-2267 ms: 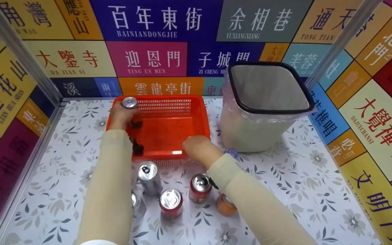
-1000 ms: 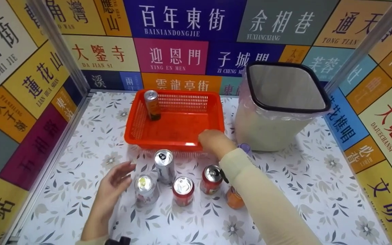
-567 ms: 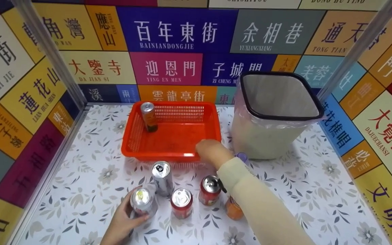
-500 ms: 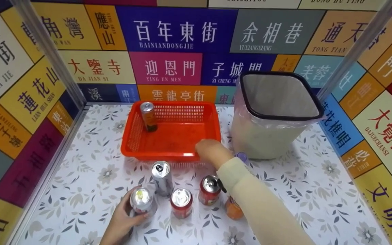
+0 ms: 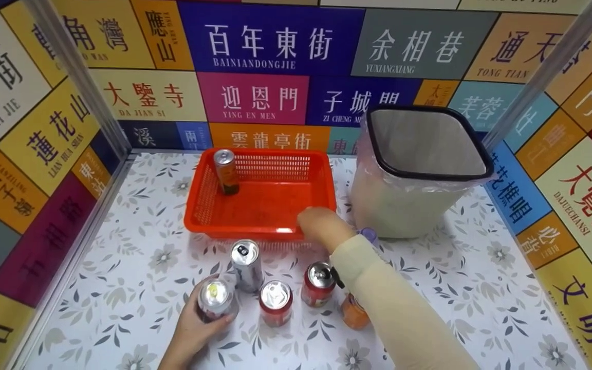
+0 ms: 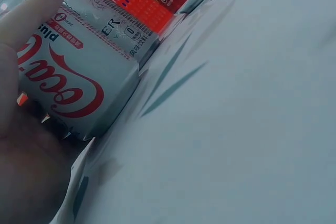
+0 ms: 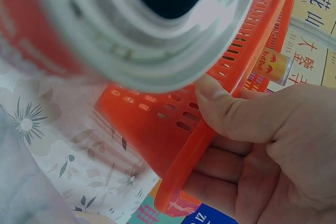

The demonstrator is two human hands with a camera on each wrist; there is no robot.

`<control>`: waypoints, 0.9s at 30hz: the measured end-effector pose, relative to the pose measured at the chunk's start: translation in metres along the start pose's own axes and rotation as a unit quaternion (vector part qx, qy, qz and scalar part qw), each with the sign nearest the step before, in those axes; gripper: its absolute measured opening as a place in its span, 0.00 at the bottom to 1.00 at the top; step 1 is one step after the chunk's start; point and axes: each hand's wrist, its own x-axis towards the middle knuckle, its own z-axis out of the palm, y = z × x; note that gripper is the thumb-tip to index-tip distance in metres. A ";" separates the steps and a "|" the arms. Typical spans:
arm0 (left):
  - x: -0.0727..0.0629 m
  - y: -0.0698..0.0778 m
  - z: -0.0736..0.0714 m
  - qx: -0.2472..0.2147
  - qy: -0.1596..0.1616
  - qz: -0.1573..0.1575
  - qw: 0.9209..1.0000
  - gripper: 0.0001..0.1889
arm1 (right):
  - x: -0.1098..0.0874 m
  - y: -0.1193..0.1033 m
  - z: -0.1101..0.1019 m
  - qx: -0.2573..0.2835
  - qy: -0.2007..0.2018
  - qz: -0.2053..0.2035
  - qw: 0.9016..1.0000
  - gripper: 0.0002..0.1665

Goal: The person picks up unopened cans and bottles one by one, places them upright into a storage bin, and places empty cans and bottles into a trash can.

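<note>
My left hand [image 5: 193, 324] grips a white Coca-Cola can [image 5: 215, 294] on the near left of the table, thumb on its near right side. In the left wrist view the thumb lies across the can's printed side. My right hand [image 5: 321, 226] pinches the near right rim of a red plastic basket [image 5: 250, 235]; in the right wrist view the thumb is inside and fingers are outside. A Red Bull can [image 5: 227, 174] stands in the basket's back left corner. Just behind the white can stands a tall silver can [image 5: 247, 267], its top opened.
Two red cans, a nearer one [image 5: 276, 304] and one with an opened top [image 5: 318, 285], stand in front of the basket. Beneath the right forearm are an orange container [image 5: 354, 312] and a purple cap [image 5: 369, 236]. A lined bin [image 5: 399, 205] stands right of the basket.
My left hand has let go of the Red Bull can inside the basket, come back toward the near left and taken hold of the white Coca-Cola can. The right hand has stayed on the rim.
</note>
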 end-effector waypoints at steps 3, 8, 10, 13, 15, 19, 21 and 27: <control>0.001 -0.001 0.002 -0.001 0.001 0.004 1.000 0.52 | 0.000 0.001 -0.001 0.000 -0.005 0.006 1.000 0.06; 0.004 -0.002 0.006 -0.030 0.004 0.017 0.999 0.50 | 0.000 0.002 -0.001 0.010 -0.006 0.012 1.000 0.07; 0.005 -0.001 0.007 -0.032 0.011 0.020 0.999 0.49 | 0.000 0.001 -0.001 0.005 -0.004 0.009 1.000 0.07; 0.005 0.000 0.008 -0.027 0.022 0.011 0.999 0.48 | 0.001 0.001 -0.002 -0.003 0.000 0.004 1.000 0.06; 0.005 0.001 0.009 -0.023 0.025 0.005 0.999 0.49 | 0.001 0.000 -0.001 -0.003 0.000 0.004 1.000 0.05; 0.003 0.002 0.009 -0.029 0.024 0.007 0.999 0.48 | 0.001 0.000 0.000 -0.008 0.001 0.003 1.000 0.06; 0.002 0.002 0.010 -0.020 0.028 0.013 0.999 0.47 | 0.000 -0.001 0.002 -0.024 0.007 -0.004 1.000 0.07; -0.001 0.001 0.010 0.012 0.060 0.020 0.998 0.45 | -0.003 -0.002 0.005 -0.066 0.022 -0.021 0.997 0.12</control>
